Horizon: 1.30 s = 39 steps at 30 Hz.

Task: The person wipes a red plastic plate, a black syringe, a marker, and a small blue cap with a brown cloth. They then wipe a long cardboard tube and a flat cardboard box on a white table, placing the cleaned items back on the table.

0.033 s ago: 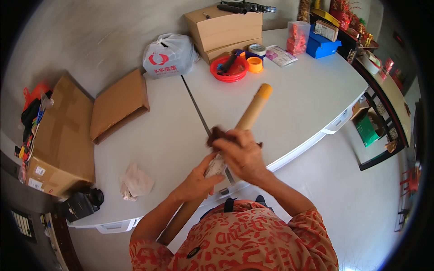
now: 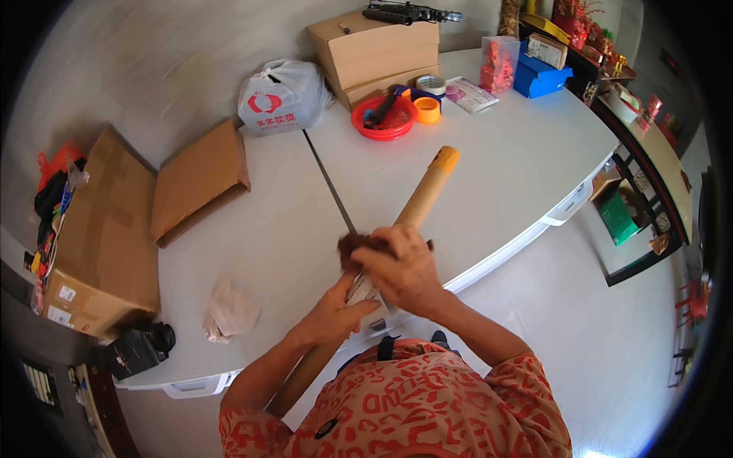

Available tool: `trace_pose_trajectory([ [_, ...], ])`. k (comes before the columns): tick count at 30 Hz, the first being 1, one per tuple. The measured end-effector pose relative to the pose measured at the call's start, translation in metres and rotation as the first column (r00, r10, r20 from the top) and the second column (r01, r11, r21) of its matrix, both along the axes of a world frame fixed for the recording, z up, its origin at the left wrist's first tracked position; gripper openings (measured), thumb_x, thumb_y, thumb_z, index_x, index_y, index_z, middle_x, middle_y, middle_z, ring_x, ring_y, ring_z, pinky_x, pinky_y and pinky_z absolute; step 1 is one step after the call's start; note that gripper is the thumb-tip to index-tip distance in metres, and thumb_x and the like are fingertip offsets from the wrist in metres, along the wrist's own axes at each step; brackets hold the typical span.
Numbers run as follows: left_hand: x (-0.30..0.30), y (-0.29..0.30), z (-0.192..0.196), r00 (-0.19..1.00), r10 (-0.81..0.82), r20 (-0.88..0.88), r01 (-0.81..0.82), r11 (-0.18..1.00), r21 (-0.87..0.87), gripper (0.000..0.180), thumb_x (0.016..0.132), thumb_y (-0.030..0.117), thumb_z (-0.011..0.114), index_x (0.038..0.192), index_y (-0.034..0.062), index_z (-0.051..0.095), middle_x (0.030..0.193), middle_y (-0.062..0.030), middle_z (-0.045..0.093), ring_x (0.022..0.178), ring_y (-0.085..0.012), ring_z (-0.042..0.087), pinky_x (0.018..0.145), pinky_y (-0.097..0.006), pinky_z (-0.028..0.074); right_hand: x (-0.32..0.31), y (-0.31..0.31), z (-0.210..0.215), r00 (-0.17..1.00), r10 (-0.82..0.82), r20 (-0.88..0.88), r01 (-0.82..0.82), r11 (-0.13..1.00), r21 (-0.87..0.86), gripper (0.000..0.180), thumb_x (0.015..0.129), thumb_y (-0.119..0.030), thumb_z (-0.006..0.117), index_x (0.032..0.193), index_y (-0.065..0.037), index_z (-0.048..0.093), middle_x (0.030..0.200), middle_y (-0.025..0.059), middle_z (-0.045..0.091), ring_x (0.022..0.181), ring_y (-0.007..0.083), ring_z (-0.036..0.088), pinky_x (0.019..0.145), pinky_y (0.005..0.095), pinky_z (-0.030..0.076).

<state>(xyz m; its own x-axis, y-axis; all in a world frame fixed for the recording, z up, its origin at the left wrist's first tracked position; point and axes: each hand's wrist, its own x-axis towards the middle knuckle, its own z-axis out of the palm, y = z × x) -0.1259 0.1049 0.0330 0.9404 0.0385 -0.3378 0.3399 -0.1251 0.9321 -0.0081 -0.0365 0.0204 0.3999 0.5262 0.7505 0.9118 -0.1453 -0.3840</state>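
A long brown cardboard tube with a yellow end cap lies slanted over the white table, its near end reaching down past the table edge toward me. My left hand grips the tube's lower part from the left, where a pale label is stuck on it. My right hand is closed over the tube just above, pressing a dark brown piece against it. What that dark piece is cannot be made out.
A red tray with tape rolls, a white plastic bag, cardboard boxes and a blue bin stand at the far side. A flat carton and crumpled paper lie left. A big box stands beside the table.
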Motion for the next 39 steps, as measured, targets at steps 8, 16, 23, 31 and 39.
trace_pose_trajectory([
  [8,-0.018,0.002,0.006,0.996,0.063,0.066,-0.071,0.989,0.133,0.072,0.088,0.017,0.063,0.148,0.0096,0.025,0.092,-0.0087,0.059,0.064,-0.0115,0.053,0.056,-0.026,0.047,0.018,0.002,-0.014,0.997,-0.077,-0.012,0.078,0.995,0.055,0.03,0.073,0.0,0.065,0.1,-0.012,0.066,0.104,0.0089,0.053,0.096,0.0292,0.051,0.08,0.039,0.046],
  [16,-0.03,0.035,-0.01,0.916,-0.11,0.385,-0.183,0.741,0.646,0.075,0.087,0.025,0.067,0.149,0.0139,0.026,0.107,-0.0196,0.059,0.07,-0.0283,0.062,0.06,-0.036,0.052,0.051,-0.017,0.015,0.905,-0.177,-0.388,0.319,0.885,0.34,0.017,0.092,0.002,0.054,0.106,-0.002,0.063,0.104,0.0122,0.055,0.086,0.0229,0.057,0.07,0.0316,0.05],
  [23,-0.029,0.023,0.001,0.973,-0.22,0.074,0.044,0.488,0.871,0.076,0.085,0.027,0.068,0.148,0.0163,0.027,0.105,-0.0154,0.06,0.081,-0.0361,0.063,0.067,-0.045,0.054,0.068,0.005,0.009,0.888,-0.426,0.175,0.431,0.902,0.005,0.019,0.077,-0.001,0.064,0.096,-0.005,0.066,0.1,0.0096,0.06,0.098,0.0304,0.054,0.083,0.0425,0.044],
  [31,-0.023,0.035,-0.017,0.987,-0.107,0.121,-0.049,0.514,0.856,0.065,0.085,0.027,0.067,0.138,0.0079,0.034,0.117,-0.0196,0.058,0.092,-0.0395,0.064,0.07,-0.047,0.054,-0.011,0.035,-0.023,0.986,0.091,0.142,-0.082,0.994,-0.068,0.023,0.073,-0.008,0.061,0.096,-0.005,0.064,0.111,0.0117,0.057,0.1,0.0303,0.055,0.084,0.0422,0.045],
  [39,-0.022,0.051,-0.011,0.968,-0.117,0.223,-0.125,0.548,0.827,0.063,0.085,0.025,0.067,0.135,0.0061,0.034,0.111,-0.0212,0.059,0.086,-0.0408,0.063,0.067,-0.048,0.053,0.001,0.008,-0.005,0.99,0.139,0.003,-0.139,0.989,0.047,0.028,0.072,0.003,0.063,0.099,-0.002,0.065,0.107,0.0142,0.056,0.095,0.034,0.056,0.08,0.0401,0.05],
])
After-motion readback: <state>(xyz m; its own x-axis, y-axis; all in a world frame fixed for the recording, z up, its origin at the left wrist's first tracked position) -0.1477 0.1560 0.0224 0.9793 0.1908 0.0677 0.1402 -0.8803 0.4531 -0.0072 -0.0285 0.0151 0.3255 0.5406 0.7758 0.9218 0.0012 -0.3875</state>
